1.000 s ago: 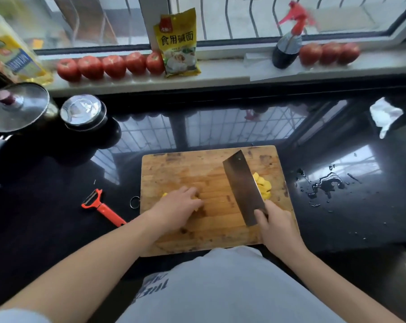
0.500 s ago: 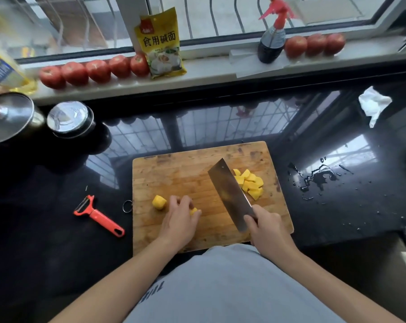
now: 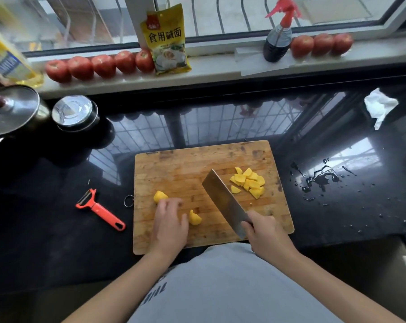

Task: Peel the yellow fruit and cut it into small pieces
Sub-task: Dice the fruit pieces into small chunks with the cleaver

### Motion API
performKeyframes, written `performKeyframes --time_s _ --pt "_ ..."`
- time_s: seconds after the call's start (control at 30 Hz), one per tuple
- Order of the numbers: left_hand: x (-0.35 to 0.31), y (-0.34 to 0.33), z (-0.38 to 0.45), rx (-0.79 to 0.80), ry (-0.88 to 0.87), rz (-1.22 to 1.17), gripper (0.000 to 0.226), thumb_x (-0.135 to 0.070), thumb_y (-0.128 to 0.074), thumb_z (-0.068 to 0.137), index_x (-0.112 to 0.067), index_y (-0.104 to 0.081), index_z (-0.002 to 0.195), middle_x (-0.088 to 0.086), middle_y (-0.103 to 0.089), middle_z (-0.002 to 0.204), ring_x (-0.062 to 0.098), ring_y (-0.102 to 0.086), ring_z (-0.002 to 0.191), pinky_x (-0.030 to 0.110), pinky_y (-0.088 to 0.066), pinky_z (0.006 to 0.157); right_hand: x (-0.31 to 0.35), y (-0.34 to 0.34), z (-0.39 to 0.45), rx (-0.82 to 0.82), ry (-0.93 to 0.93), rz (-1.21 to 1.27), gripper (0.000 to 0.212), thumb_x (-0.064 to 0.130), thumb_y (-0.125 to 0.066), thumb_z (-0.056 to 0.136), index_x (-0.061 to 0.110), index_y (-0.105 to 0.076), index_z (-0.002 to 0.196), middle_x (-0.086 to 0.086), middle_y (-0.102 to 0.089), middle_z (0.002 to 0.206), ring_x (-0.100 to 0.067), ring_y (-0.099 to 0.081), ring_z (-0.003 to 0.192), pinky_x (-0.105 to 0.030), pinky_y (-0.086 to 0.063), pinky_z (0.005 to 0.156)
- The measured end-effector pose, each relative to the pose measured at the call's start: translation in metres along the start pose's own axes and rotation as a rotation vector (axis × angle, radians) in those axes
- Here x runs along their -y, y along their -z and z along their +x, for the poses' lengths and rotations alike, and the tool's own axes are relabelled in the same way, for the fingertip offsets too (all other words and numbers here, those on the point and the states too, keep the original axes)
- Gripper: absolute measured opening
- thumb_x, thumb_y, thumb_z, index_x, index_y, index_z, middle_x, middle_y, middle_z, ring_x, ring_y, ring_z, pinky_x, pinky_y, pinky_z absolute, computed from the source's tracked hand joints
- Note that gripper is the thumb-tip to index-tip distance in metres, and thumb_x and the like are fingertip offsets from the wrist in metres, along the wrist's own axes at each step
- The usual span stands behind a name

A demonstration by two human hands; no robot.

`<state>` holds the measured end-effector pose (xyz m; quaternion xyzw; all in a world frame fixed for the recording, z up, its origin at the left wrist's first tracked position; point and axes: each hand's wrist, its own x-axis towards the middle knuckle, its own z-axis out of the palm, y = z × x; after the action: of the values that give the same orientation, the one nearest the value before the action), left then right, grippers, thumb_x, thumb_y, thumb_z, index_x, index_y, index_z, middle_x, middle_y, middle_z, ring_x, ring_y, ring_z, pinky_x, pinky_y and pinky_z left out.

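Note:
A wooden cutting board [image 3: 185,169] lies on the black counter. A pile of small yellow fruit pieces [image 3: 250,181] sits at its right. Two larger peeled yellow chunks lie at the left: one [image 3: 159,196] just beyond my left hand's fingertips, another [image 3: 194,217] beside its thumb. My left hand [image 3: 170,223] rests on the board with fingers loosely bent, touching the chunks at most; a grip is not visible. My right hand [image 3: 264,234] grips the handle of a cleaver [image 3: 223,201], whose blade slants across the board between the chunks and the pile.
A red peeler [image 3: 99,209] lies left of the board. Two lidded pots [image 3: 73,113] stand at the far left. Spilled water [image 3: 318,179] and a crumpled tissue [image 3: 379,106] are on the right. Tomatoes [image 3: 99,66], a yellow packet and a spray bottle [image 3: 278,40] line the windowsill.
My left hand has drawn back toward me, uncovering two yellow chunks it was covering. The cleaver has swung left, off the pile of cut pieces.

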<state>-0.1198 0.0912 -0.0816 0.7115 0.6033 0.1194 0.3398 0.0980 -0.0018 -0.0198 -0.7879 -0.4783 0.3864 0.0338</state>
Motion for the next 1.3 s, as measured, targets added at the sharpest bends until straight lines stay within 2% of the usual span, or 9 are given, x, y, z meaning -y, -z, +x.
performKeyframes --time_s 0.1,0.17,0.27,0.4,0.53,0.7,0.83,0.97,1.3 --pt "-0.021 -0.001 -0.005 0.145 0.696 -0.595 0.019 -0.018 -0.068 0.099 -0.015 -0.057 0.115 0.006 -0.066 0.104 0.022 -0.070 0.093 0.041 -0.061 0.088 0.004 -0.004 0.005 0.027 0.037 -0.057 0.008 0.030 -0.043 0.107 0.027 -0.047 0.101 0.006 -0.058 0.093 -0.005 -0.053 0.070 -0.019 -0.034 0.052" --pt "-0.026 -0.011 -0.005 0.134 0.797 -0.702 0.018 -0.014 -0.069 0.099 -0.015 -0.058 0.114 0.007 -0.067 0.102 0.021 -0.073 0.092 0.041 -0.062 0.091 0.009 -0.010 0.008 0.038 0.070 -0.107 0.009 0.032 -0.042 0.107 0.028 -0.046 0.100 0.005 -0.060 0.091 -0.006 -0.055 0.069 -0.020 -0.037 0.051" --pt "-0.029 -0.026 0.003 0.032 0.763 -0.692 0.017 -0.011 -0.068 0.099 -0.017 -0.061 0.114 0.003 -0.069 0.103 0.017 -0.073 0.090 0.038 -0.063 0.089 0.014 -0.018 0.008 0.058 0.118 -0.157 0.012 0.033 -0.042 0.107 0.027 -0.043 0.097 0.003 -0.061 0.086 -0.012 -0.058 0.070 -0.024 -0.043 0.052" --pt "-0.038 -0.038 0.017 0.053 0.675 -0.680 0.019 -0.004 -0.067 0.097 -0.016 -0.066 0.111 0.004 -0.070 0.111 0.019 -0.072 0.096 0.037 -0.063 0.089 0.013 -0.018 0.003 0.084 0.137 -0.176 0.012 0.031 -0.042 0.107 0.024 -0.042 0.097 0.002 -0.060 0.085 -0.016 -0.058 0.072 -0.025 -0.042 0.053" --pt "-0.055 -0.051 0.024 0.121 0.491 -0.496 0.016 -0.017 -0.072 0.096 -0.032 -0.067 0.099 -0.003 -0.071 0.105 0.020 -0.069 0.099 0.045 -0.060 0.091 0.003 -0.010 -0.002 0.006 0.076 -0.141 0.013 0.029 -0.043 0.107 0.023 -0.046 0.096 0.002 -0.060 0.083 -0.017 -0.058 0.070 -0.026 -0.044 0.057" --pt "-0.067 -0.060 0.030 0.129 0.417 -0.375 0.013 -0.024 -0.073 0.095 -0.030 -0.063 0.100 0.001 -0.066 0.111 0.020 -0.068 0.097 0.044 -0.061 0.087 -0.010 -0.009 -0.007 0.004 0.050 -0.146 0.013 0.029 -0.045 0.107 0.025 -0.041 0.095 0.004 -0.057 0.082 -0.014 -0.054 0.067 -0.023 -0.041 0.055" --pt "-0.069 -0.062 0.033 0.134 0.409 -0.308 0.014 -0.026 -0.074 0.094 -0.029 -0.065 0.105 0.000 -0.065 0.115 0.024 -0.064 0.106 0.048 -0.057 0.094 -0.023 -0.008 -0.011 -0.060 0.054 -0.171 0.015 0.031 -0.043 0.106 0.024 -0.041 0.093 0.002 -0.061 0.080 -0.020 -0.061 0.071 -0.031 -0.049 0.060" --pt "-0.068 -0.063 0.031 0.097 0.396 -0.223 0.015 -0.024 -0.073 0.095 -0.024 -0.066 0.109 -0.001 -0.066 0.119 0.022 -0.059 0.114 0.043 -0.054 0.097 -0.024 -0.004 -0.016 -0.090 0.136 -0.230 0.016 0.031 -0.041 0.107 0.023 -0.042 0.093 0.001 -0.066 0.082 -0.021 -0.067 0.072 -0.029 -0.047 0.057" --pt "-0.071 -0.060 0.024 0.064 0.315 -0.162 0.019 -0.022 -0.070 0.098 -0.018 -0.066 0.116 -0.001 -0.063 0.120 0.013 -0.051 0.102 0.030 -0.041 0.083 -0.023 -0.002 -0.014 -0.103 0.159 -0.326 0.015 0.029 -0.038 0.107 0.021 -0.046 0.097 0.004 -0.064 0.080 -0.020 -0.067 0.070 -0.030 -0.049 0.057"
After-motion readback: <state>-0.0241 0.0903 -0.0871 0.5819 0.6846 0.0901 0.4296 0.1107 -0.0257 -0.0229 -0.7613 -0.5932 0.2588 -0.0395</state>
